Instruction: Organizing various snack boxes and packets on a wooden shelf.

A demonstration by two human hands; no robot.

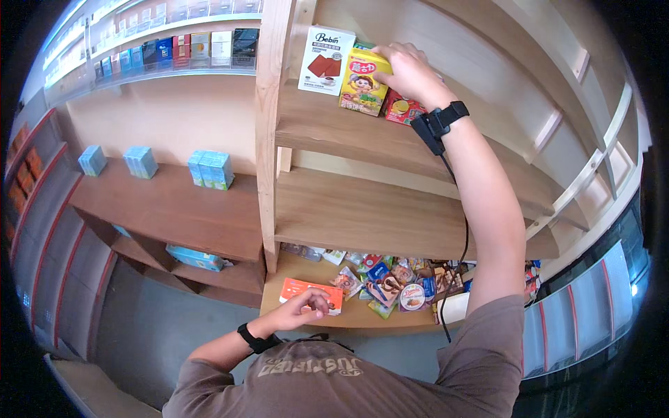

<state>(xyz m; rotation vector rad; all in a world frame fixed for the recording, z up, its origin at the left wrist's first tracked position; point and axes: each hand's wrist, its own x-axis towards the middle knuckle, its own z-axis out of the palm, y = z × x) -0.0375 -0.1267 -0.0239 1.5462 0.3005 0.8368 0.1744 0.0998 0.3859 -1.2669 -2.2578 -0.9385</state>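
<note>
My right hand [410, 70] reaches up to the wooden shelf [324, 123], its thumb against the right side of a yellow biscuit box [364, 83] and its fingers over the top. The yellow box stands upright, tilted slightly in view. Left of it is a white Bebin biscuit box [325, 61]. A red snack box [401, 108] stands to its right, partly hidden by my hand and wrist. Low down, my left hand [306, 309] hangs over an orange package [292, 288], fingers loosely curled, with nothing visible in them. Whether it touches that package I cannot tell.
Below the middle shelf [366, 209], a heap of packaged snacks [387, 285] covers the lower board. A wooden post [269, 130] divides this shelving from a brown cabinet [172, 204] bearing blue packs [210, 170]. A black cable [466, 235] hangs from my right wrist.
</note>
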